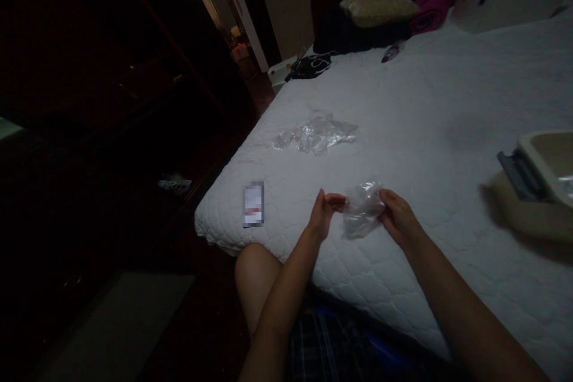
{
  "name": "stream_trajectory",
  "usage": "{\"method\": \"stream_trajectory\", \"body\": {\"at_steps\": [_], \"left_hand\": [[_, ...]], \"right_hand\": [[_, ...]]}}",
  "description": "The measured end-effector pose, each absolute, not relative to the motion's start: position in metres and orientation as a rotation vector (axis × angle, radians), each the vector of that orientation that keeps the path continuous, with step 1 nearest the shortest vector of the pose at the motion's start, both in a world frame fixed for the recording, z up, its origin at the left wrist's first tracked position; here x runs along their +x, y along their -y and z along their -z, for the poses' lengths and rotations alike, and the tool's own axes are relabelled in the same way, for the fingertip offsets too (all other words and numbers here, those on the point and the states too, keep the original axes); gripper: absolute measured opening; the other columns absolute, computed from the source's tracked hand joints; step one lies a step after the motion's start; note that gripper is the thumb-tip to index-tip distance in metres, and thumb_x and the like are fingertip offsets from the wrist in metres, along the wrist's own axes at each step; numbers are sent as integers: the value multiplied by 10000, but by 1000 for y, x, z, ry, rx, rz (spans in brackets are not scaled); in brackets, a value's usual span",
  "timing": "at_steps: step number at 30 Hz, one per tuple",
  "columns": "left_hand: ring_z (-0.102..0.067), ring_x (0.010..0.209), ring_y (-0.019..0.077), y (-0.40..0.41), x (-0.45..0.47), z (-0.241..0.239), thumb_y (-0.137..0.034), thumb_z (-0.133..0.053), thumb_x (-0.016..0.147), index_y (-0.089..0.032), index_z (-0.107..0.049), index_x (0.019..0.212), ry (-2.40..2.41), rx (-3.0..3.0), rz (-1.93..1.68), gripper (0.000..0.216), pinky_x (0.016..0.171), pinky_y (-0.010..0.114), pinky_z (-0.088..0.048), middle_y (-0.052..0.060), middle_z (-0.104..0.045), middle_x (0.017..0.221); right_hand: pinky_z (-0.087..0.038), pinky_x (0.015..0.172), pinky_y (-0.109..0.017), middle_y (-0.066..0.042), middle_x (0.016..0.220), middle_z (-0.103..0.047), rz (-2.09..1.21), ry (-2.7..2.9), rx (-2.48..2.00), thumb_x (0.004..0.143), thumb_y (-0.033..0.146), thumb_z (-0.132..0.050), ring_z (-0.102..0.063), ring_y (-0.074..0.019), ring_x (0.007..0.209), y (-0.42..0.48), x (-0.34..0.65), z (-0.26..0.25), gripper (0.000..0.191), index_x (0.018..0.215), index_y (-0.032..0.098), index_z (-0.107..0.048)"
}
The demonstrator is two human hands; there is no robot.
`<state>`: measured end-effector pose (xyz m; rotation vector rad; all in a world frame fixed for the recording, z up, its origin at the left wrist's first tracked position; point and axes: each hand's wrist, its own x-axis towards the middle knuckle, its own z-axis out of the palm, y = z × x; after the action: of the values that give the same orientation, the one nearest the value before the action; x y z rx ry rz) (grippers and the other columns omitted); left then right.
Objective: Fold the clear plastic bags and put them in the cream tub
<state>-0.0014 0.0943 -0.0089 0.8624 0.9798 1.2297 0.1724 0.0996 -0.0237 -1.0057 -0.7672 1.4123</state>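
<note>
Reaching forward from the lower edge of the view, both bare forearms converge over the white quilted mattress (434, 107). The right hand (400, 215) bends inward, its thumb and fingers pinching the right edge of the crumpled clear plastic (363, 215), which sits between the hands, above the bedding. The left hand (326, 212) holds its thumb upright, apart from its extended fingers, whose tips meet the plastic's left side.
</note>
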Motion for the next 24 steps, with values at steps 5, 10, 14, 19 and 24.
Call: {"method": "stream_trajectory", "body": {"at_steps": [5, 10, 14, 19, 24], "left_hand": [[-572, 772, 145, -89, 4, 9, -435, -836, 465, -162, -639, 817, -964, 1003, -1159, 488, 753, 269, -437, 19, -636, 799], [-539, 628, 86, -93, 5, 15, -411, -782, 586, -154, -599, 745, -1020, 869, -1246, 353, 656, 226, -428, -25, -583, 682], [-587, 665, 102, -101, 0, 17, -405, -701, 710, -155, -596, 758, -957, 637, -1398, 275, 703, 252, -469, -5, -612, 732], [-633, 676, 141, -104, -1, 12, -361, -520, 867, -139, -602, 751, -891, 421, -1423, 264, 755, 304, -486, 36, -653, 738], [-661, 758, 178, -103, -4, 6, -309, -456, 891, -153, -600, 707, -750, 282, -1433, 281, 803, 332, -474, 46, -680, 794]], "right_hand": [[-486, 610, -282, -1, 751, -626, -1446, 846, -999, 644, 353, -710, -576, -136, 645, -97, 169, 19, 243, 844, 228, -653], [-464, 554, -295, 22, 625, -569, -1436, 855, -949, 602, 195, -599, -546, -136, 561, -98, 173, 21, 285, 878, 236, -652], [-464, 541, -281, 10, 645, -615, -1449, 767, -954, 536, 130, -586, -558, -134, 567, -100, 174, 23, 330, 843, 229, -654], [-509, 666, -315, -9, 766, -689, -1492, 746, -933, 499, 100, -590, -629, -170, 719, -97, 171, 20, 365, 827, 237, -670], [-501, 769, -349, -37, 898, -701, -1523, 678, -833, 637, 276, -603, -620, -206, 874, -94, 172, 10, 133, 719, 239, -701]]}}
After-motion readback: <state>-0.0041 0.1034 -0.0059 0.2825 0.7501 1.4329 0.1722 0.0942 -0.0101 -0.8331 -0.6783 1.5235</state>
